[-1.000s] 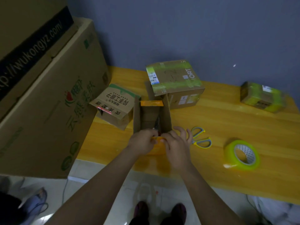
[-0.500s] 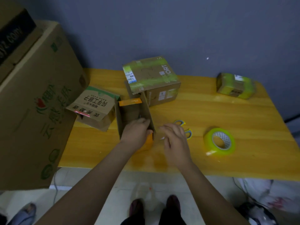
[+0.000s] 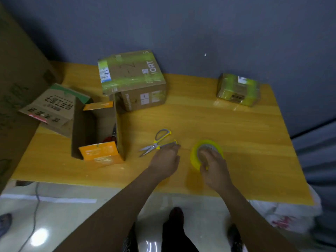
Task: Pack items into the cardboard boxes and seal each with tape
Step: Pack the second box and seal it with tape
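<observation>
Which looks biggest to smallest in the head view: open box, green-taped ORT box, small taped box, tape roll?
1. open box and ORT box: look alike, though the open one sits nearer.
2. small taped box, farthest back.
3. tape roll, partly under the right hand.

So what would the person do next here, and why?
Probably lift the yellow tape roll and carry it to the open box. The right hand is already on the roll, fingers in its core, while the left hand rests beside the scissors. The box's flaps stand open with items inside, so it looks packed but unsealed; closing and taping it likely follow.
</observation>
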{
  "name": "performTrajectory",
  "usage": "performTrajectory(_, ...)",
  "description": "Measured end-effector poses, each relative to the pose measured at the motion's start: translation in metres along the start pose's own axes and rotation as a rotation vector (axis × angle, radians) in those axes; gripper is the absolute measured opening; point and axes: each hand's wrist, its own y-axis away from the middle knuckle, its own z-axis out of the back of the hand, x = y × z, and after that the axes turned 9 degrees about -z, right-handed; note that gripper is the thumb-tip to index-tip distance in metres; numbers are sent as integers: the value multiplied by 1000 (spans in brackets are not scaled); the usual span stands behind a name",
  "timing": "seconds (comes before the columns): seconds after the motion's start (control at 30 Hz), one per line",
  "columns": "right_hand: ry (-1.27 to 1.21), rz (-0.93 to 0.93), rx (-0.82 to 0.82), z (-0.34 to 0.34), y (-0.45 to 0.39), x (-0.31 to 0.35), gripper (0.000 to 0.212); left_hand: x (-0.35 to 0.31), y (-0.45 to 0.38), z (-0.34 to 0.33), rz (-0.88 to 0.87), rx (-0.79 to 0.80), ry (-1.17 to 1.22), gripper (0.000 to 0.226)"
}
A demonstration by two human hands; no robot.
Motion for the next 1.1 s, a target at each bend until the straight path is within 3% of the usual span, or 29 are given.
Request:
performTrajectory(0.1, 257, 22, 198, -1, -11, -21, 59, -8, -17, -27, 121, 46, 99, 49)
performTrajectory(0.2, 418, 74, 268, -7, -23, -33, 48, -16, -30, -47, 176, 72, 161, 56)
performTrajectory(0.37, 423, 167, 294, -13, -30, -39, 49, -17, -50, -59, 225, 80, 290, 69)
performTrajectory(0.47, 379, 167, 282, -14, -31, -41, 50, -15, -67, -55, 164, 52, 385, 73)
performTrajectory(0.63, 309, 148, 280, -14, -34, -46, 45, -11, -91, -63, 80, -35, 496, 45)
performTrajectory(0.97, 248, 147, 219, -9, -28, -55, 39, -6, -91, -84, 151, -205, 444, 30)
performTrajectory(1.1, 119, 81, 233, 9, -29, -57, 43, -9, -92, -74, 221, -287, 511, 13)
